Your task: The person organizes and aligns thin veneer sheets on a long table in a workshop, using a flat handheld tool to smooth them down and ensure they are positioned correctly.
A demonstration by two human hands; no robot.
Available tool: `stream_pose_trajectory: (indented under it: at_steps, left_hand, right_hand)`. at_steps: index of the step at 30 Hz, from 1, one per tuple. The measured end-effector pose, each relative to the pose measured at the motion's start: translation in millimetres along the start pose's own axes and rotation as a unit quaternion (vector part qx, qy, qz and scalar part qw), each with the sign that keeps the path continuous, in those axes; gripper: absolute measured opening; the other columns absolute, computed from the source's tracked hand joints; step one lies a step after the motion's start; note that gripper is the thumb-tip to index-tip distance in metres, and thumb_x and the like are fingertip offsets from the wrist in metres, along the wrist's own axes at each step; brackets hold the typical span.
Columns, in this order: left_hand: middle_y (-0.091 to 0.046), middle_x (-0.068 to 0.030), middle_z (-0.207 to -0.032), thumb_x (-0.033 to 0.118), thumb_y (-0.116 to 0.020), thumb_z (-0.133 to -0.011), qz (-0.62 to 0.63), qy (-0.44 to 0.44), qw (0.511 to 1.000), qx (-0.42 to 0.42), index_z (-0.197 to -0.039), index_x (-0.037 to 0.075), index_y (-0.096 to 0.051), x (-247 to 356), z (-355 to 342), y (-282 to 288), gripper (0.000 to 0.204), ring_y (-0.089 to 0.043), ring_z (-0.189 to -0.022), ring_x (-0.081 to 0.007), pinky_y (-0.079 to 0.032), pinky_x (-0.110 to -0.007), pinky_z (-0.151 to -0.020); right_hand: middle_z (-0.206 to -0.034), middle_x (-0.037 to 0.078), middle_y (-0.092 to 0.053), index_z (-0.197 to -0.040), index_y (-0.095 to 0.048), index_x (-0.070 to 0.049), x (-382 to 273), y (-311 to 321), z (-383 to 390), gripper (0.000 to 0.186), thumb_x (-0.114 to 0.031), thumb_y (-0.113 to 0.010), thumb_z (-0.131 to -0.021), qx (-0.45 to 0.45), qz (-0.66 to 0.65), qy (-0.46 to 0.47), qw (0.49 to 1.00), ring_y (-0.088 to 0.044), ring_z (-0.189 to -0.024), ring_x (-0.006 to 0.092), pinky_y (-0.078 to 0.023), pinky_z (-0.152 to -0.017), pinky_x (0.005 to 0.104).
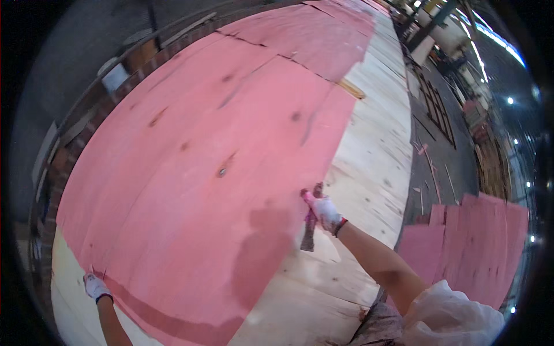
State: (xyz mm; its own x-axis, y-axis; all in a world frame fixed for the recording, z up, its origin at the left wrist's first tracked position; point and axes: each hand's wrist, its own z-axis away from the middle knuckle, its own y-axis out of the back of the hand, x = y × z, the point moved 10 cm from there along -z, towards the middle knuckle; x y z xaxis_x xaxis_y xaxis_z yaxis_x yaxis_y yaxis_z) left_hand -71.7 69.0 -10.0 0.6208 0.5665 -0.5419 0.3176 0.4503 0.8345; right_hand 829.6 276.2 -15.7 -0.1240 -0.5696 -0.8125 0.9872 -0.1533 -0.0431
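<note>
Now | my right fingers (pixel 312 202) wrap a flat tool (pixel 309 235) | pink veneer sheet (pixel 190 179) left of them, long axis running away | left fingers (pixel 90 280) at near edge, grip unclear

Pink sheet (pixel 202 196), left forearm (pixel 113 324) cut off below; distant clutter (pixel 453 62) blurred.

- Right hand (pixel 324 211) in a white glove (pixel 329 217), stained pink toward the fingers, its dark cuff (pixel 341 226) edged in red
- Left hand (pixel 96 286) gloved in white too, with a dark band at the wrist
- Forearms (pixel 381 265) bare
- Right upper arm in a loose, crinkled, whitish, slightly see-through sleeve (pixel 453 314)
- Dark, creased clothing (pixel 378 327) beside it
</note>
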Motion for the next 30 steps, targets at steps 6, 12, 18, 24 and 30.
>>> stream_pose_trajectory:
  at_steps: [6,12,18,24,30]
  left_hand:
    - [-0.059,-0.0200,-0.120,0.018,-0.044,-0.098,0.163,-0.100,0.981,0.037,-0.134,0.001,-0.046,121.5,163.3,135.9,0.040,-0.061,-0.104,-0.0337,-0.050,-0.040,-0.086]
    - [-0.027,-0.0274,-0.151,0.020,-0.051,-0.089,0.248,-0.284,0.925,-0.047,-0.147,-0.002,-0.025,243.5,425.0,194.5,0.067,-0.032,-0.138,-0.0419,-0.029,-0.042,-0.114]
    - [-0.044,-0.0254,-0.137,0.029,-0.059,-0.084,0.179,-0.255,0.934,-0.176,-0.136,0.002,-0.041,255.0,473.4,138.2,0.062,-0.048,-0.124,-0.0387,-0.043,-0.047,-0.098]
    - [-0.064,-0.0192,-0.115,0.043,-0.055,-0.088,0.388,-0.216,0.893,-0.070,-0.136,0.016,-0.050,211.5,445.2,209.1,0.055,-0.061,-0.106,-0.0377,-0.047,-0.046,-0.091]
    - [-0.068,-0.0167,-0.106,0.050,-0.051,-0.086,0.267,-0.086,0.934,-0.222,-0.134,0.020,-0.054,158.2,563.6,216.4,0.057,-0.065,-0.097,-0.0350,-0.051,-0.043,-0.084]
  right_hand:
    - [-0.071,0.005,-0.060,-0.091,-0.060,-0.004,-11.9,-9.8,18.9,0.037,-0.040,-0.068,-0.088,-0.029,-0.027,-0.026,0.999,-0.056,-0.051,0.0156,-0.050,-0.044,0.0338]
    - [-0.064,0.006,-0.058,-0.087,-0.060,-0.003,-10.1,-7.0,18.5,0.036,-0.038,-0.070,-0.087,0.022,-0.048,-0.071,0.996,-0.056,-0.047,0.0164,-0.051,-0.045,0.0333]
    - [-0.069,0.007,-0.061,-0.088,-0.062,-0.001,2.0,-6.6,2.9,0.034,-0.035,-0.066,-0.089,0.024,-0.075,-0.044,0.996,-0.060,-0.052,0.0171,-0.051,-0.043,0.0341]
    - [-0.072,0.009,-0.063,-0.108,-0.058,-0.001,-8.7,-15.3,-3.6,0.044,-0.043,-0.056,-0.094,-0.018,0.067,-0.044,0.997,-0.062,-0.053,0.0184,-0.052,-0.043,0.0336]
    - [-0.065,0.007,-0.060,-0.113,-0.054,-0.002,-65.7,-12.5,50.5,0.050,-0.045,-0.058,-0.089,-0.173,0.367,0.118,0.906,-0.056,-0.050,0.0160,-0.047,-0.044,0.0311]
